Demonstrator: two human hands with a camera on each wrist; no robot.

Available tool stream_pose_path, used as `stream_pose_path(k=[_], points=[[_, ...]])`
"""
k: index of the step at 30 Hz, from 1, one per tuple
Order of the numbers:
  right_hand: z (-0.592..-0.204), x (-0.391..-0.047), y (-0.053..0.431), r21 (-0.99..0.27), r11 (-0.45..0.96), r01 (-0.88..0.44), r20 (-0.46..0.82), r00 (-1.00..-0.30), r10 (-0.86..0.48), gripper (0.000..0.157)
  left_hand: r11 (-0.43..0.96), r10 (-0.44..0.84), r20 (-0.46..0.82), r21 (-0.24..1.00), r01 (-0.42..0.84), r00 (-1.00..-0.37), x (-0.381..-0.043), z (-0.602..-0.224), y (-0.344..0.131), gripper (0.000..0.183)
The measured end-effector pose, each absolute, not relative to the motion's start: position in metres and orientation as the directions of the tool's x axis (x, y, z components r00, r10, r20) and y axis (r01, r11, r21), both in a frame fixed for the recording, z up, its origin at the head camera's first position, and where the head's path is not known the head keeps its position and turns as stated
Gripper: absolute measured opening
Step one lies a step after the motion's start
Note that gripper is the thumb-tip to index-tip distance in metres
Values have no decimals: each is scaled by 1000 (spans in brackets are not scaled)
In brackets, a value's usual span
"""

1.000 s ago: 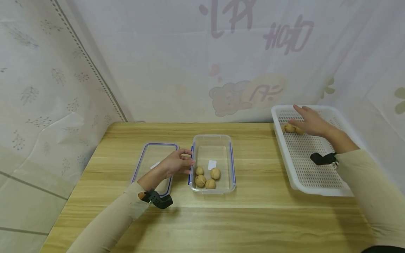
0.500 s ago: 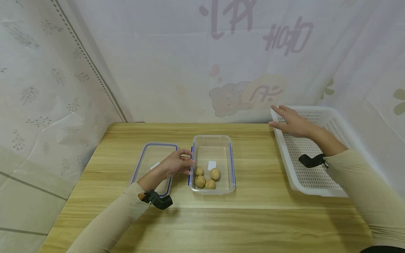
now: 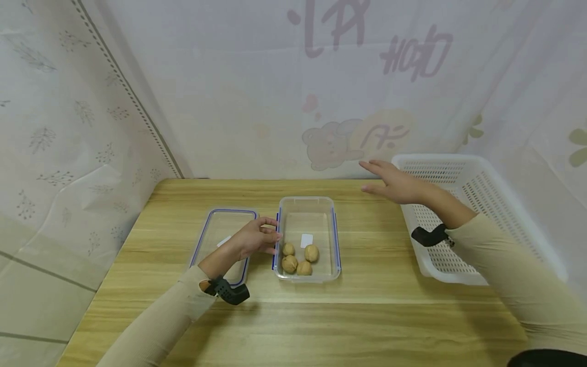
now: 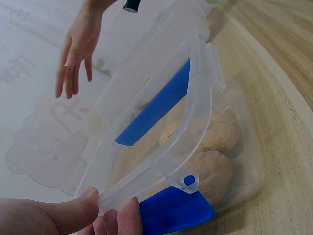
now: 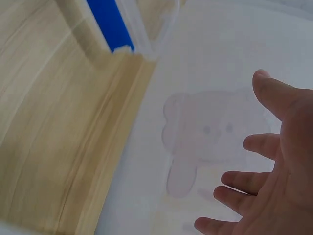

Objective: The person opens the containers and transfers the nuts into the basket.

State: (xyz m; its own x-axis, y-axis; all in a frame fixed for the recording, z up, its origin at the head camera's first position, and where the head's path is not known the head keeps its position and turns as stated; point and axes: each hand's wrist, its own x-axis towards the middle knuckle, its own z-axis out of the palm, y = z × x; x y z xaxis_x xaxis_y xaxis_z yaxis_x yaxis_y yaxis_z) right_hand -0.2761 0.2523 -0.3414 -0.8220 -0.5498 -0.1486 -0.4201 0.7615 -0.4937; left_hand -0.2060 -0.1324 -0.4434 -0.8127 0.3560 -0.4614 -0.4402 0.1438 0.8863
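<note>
A clear plastic food container (image 3: 309, 221) with blue side latches stands on the table and holds several walnuts (image 3: 311, 253) and a small white square. My left hand (image 3: 253, 238) holds its left rim; in the left wrist view the thumb (image 4: 88, 203) lies at the rim, with fingers beside a blue latch (image 4: 176, 210). My right hand (image 3: 396, 186) is raised left of the white basket (image 3: 415, 250), fingers spread. Its palm (image 5: 298, 181) shows nothing held in the right wrist view.
The container's blue-edged lid (image 3: 211, 232) lies flat on the table, partly under my left forearm. My right forearm crosses over the perforated basket and hides part of its inside. A patterned cloth (image 3: 238, 102) hangs behind the wooden table (image 3: 293, 326).
My right hand has moved left from over the basket, past its left rim. The walnuts seen earlier at the basket's back left are out of sight. My left hand has stayed put.
</note>
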Motion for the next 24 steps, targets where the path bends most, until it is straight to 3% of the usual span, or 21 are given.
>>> stream_pose_path(k=[15,24], points=[[-349,-271,194,-522,641,-563,-111,-701,-705,69,146,349,-477,878,-456,-807,-206,-443,-132,47],[-361,-273,161,-559,579,-593,-165,-605,-779,59,139,358,-473,880,-454,-805,-207,-444,-132,48]])
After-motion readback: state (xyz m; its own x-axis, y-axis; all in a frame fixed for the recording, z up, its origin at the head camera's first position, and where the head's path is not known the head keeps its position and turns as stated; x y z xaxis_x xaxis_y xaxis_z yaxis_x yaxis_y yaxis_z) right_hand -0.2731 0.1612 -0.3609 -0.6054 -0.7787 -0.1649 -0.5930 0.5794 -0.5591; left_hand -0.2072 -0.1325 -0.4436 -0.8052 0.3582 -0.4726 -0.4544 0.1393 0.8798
